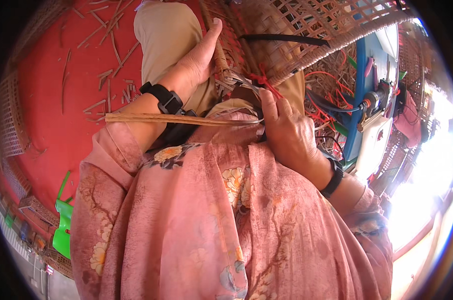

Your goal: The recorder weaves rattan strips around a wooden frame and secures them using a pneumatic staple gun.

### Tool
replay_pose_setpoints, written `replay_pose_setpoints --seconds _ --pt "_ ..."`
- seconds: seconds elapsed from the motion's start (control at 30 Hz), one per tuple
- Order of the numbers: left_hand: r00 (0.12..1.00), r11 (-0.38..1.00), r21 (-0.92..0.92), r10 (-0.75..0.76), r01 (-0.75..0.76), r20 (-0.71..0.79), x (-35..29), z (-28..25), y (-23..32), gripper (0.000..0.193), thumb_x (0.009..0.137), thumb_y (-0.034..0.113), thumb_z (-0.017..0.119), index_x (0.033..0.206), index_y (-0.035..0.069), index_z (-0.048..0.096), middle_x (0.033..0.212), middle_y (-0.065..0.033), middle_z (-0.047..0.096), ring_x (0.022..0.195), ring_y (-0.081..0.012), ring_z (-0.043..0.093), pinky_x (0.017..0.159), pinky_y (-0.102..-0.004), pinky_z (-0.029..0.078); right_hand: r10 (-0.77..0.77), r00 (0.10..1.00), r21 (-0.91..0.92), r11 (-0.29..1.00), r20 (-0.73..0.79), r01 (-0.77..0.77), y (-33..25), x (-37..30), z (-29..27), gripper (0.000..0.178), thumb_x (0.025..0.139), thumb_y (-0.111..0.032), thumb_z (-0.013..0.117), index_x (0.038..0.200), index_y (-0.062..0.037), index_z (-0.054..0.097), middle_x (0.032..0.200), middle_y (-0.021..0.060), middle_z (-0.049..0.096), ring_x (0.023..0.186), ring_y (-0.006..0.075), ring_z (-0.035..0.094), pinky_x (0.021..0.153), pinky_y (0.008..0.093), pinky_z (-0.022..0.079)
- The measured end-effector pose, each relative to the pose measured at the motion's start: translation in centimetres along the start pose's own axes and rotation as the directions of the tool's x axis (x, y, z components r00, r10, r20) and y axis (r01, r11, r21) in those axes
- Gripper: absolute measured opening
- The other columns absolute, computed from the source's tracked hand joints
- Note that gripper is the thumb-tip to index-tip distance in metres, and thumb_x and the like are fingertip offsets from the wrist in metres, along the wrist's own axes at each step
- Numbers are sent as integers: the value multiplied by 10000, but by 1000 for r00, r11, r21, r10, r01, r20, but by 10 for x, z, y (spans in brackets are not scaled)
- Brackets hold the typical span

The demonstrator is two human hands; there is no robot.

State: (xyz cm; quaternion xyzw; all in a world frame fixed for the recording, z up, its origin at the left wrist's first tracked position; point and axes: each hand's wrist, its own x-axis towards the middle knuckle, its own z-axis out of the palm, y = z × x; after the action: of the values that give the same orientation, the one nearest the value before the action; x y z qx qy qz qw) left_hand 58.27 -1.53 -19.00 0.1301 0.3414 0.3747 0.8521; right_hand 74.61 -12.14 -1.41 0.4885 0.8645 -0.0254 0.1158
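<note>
My left hand (199, 57) lies against the bound edge of a woven wicker frame (306, 67), its thumb stretched up along the rim. Its other fingers pass out of sight behind the edge, and it appears to grip it. My right hand (289, 130) is curled closed at the frame's near corner, pinching a thin, flat cane strip (186, 119). The strip's long tan end runs left across my left forearm. Beside my right fingers, a red cord (261, 79) is tied at the corner. A dark strap (286, 38) crosses the weave.
Cane offcuts (128, 92) litter the red floor (46, 120) on the left. A blue board (359, 100) on the right bears a power tool (374, 100) near tangled red cords (331, 90). A green plastic object (62, 227) stands lower left, by wicker pieces (11, 115).
</note>
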Motion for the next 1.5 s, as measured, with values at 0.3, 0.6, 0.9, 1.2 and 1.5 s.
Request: replay_pose_setpoints --seconds 0.3,0.6,0.9,1.2,1.5 --pt "998 999 27 -44 45 -38 3 1 3 684 930 615 457 1328 58 464 1223 -105 596 1072 -211 591 936 -372 484 111 993 116 986 45 -116 -9 -2 24 509 817 -45 536 1305 44 423 883 183 579 633 291 648 497 412 521" --pt "997 983 179 -37 50 -74 3 5 -1 472 969 499 481 1146 70 570 1042 -49 645 929 -163 629 779 -342 524 172 982 241 953 79 -186 -3 -5 28 544 812 -26 505 1346 3 408 887 217 591 681 350 653 541 444 526" --pt "982 871 454 -179 189 -67 -55 18 37 387 987 381 494 1140 39 589 1058 -71 663 912 -197 663 799 -345 546 113 993 270 956 22 -115 8 3 27 549 812 -39 524 1348 -6 409 837 209 618 694 359 662 574 446 522" --pt "978 847 503 -79 169 -194 -83 42 30 288 903 220 654 1092 7 613 1010 -57 656 885 -153 641 782 -268 528 121 991 344 930 58 -133 13 3 30 536 820 -55 534 1342 -10 423 859 217 631 711 346 668 598 438 522" --pt "975 841 517 -48 158 -219 -85 38 27 341 877 251 670 1087 -7 594 973 -74 637 875 -156 636 755 -271 527 546 833 880 434 -87 -192 51 -30 1 374 927 -80 519 1299 -57 537 747 80 599 587 142 572 537 308 474"
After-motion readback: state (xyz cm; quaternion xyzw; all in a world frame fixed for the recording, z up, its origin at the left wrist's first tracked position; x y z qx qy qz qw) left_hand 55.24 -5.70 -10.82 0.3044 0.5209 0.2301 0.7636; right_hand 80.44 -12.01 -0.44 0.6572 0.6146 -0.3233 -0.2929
